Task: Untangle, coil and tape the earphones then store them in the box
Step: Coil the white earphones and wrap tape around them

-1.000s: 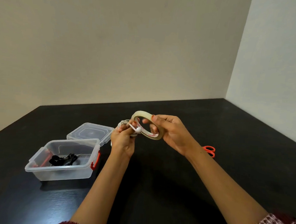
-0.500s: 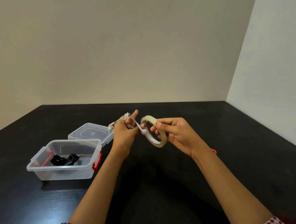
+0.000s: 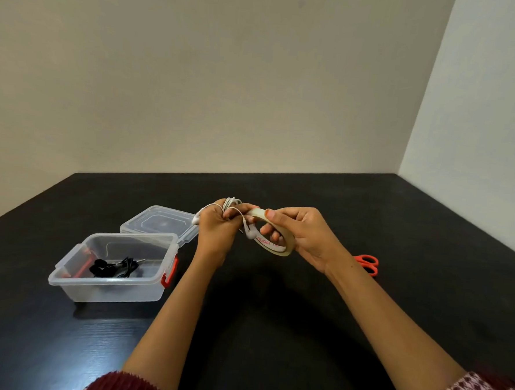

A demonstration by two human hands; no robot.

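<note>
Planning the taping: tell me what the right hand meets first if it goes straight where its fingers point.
Probably the white earphones gripped by the left hand, beside the tape roll the right hand holds; depth is unclear.

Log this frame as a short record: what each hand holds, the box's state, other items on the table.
left hand: grips coiled white earphones
right hand: holds tape roll beside the coil
box: open, left on table, black earphones inside
lid: behind the box
scissors: orange handles, partly hidden behind right forearm
stage: white earphones not yet boxed
</note>
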